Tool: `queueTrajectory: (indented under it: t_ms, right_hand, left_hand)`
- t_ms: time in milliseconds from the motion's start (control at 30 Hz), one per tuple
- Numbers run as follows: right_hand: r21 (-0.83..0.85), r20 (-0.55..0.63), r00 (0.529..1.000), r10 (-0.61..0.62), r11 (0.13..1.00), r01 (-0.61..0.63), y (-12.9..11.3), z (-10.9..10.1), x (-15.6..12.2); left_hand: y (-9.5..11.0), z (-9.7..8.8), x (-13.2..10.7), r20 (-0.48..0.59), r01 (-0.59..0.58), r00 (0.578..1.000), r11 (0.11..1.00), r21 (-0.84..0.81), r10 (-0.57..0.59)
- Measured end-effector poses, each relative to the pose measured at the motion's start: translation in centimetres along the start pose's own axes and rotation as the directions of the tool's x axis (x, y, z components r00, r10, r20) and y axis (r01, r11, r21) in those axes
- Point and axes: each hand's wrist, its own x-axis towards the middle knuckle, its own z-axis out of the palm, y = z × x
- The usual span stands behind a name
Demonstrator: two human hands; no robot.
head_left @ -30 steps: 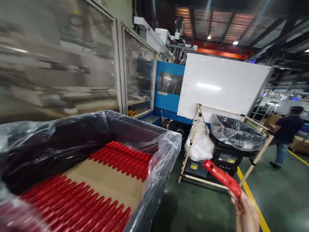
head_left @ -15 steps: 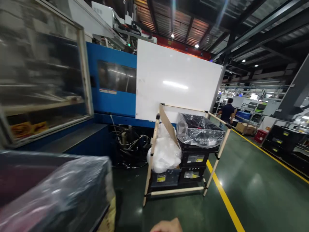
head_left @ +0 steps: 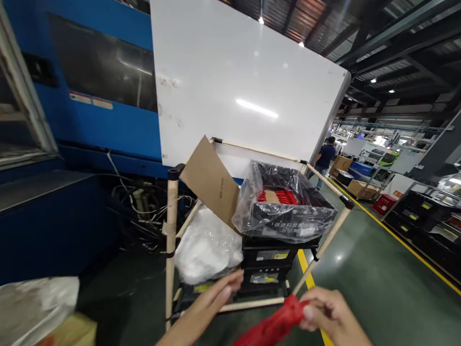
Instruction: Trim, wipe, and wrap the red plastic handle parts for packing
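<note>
Between the thumb and fingers of my right hand (head_left: 329,312) is the end of a long red plastic part (head_left: 273,324); its lower end runs out of the picture. My left hand (head_left: 225,288) is stretched out with straight fingers, empty, to the left of the part and apart from it. Ahead stands a black crate (head_left: 291,223) lined with clear plastic film. Inside it lie several red pieces (head_left: 286,197) by a strip of cardboard. A brown cardboard sheet (head_left: 214,185) leans to the left of the crate, above a bundle of white plastic bags (head_left: 209,245).
A pale pipe rack (head_left: 171,250) frames the crates, with more black crates (head_left: 264,276) stacked below. Behind it rise a whiteboard (head_left: 245,77) and a blue machine (head_left: 108,129). Cables (head_left: 147,216) hang at its foot. A person (head_left: 326,156) stands beyond, right of the rack.
The rack and crate are closer, and the red pieces inside now show. Both my hands have come into view, the right one with the red part. The film-covered bin at left has left the picture.
</note>
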Motion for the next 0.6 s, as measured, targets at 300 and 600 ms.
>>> queueTrajectory:
  t_ms: [300,600]
  right_hand:
    - [-0.178,-0.596,0.801,-0.057,0.982,-0.062,-4.5,-15.6,12.7]
    - [-0.957,-0.284,0.955,-0.088,0.087,-0.277,-3.6,-23.6,33.2]
  left_hand:
    - [2.8,-2.1,23.2,-0.087,-0.228,0.879,0.573,0.788,0.469]
    - [-3.1,-1.5,28.8,0.304,-0.526,0.837,0.515,0.677,0.454]
